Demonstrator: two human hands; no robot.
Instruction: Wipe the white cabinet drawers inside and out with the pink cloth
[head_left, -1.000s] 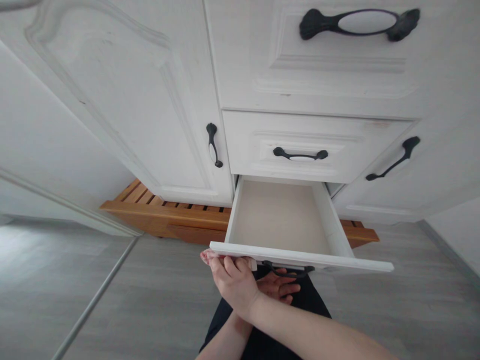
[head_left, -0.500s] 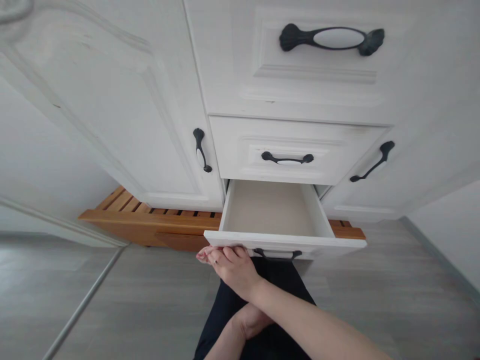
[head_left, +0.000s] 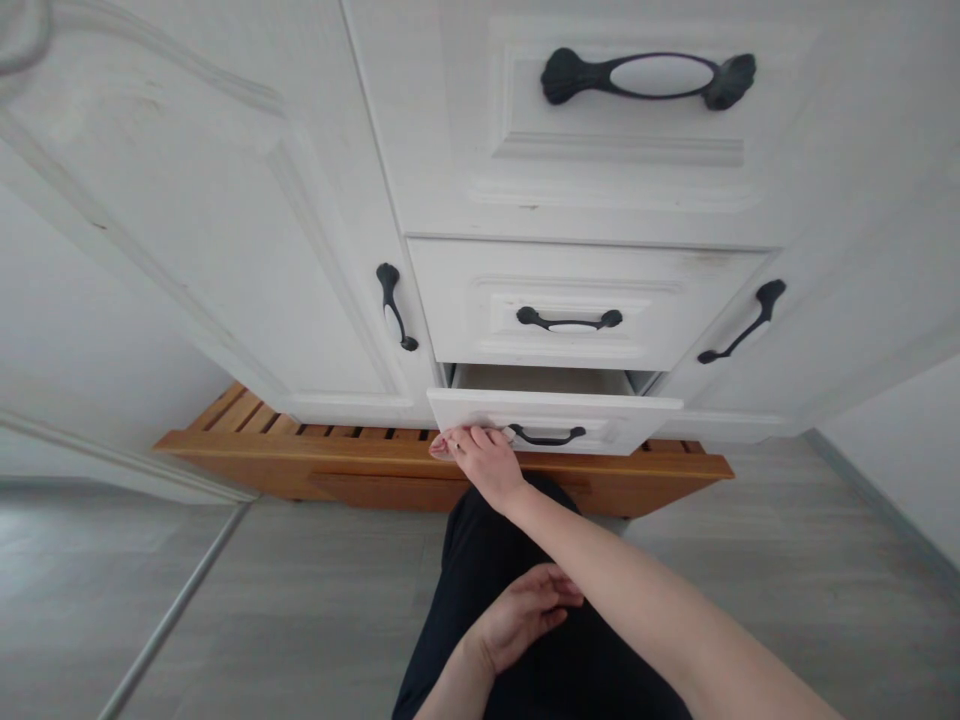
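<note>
The bottom drawer (head_left: pixel 559 411), partly open, its long axis crosswise, lies against the nearer right hand (head_left: pixel 486 462), gripping a pinkish cloth (head_left: pixel 439 447) left of the black handle (head_left: pixel 547 440); the left hand (head_left: pixel 526 612), loosely curled, empty, is over dark trousers (head_left: pixel 472 560).

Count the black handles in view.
5: top handle, middle handle and, on the part-open drawer, bottom handle, stacked centrally; left door handle and right door handle either side. None looks hidden in frame.

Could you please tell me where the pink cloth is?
The pink cloth is left of centre in the head view, under the right hand, against the open drawer's front, left of its handle.
</note>
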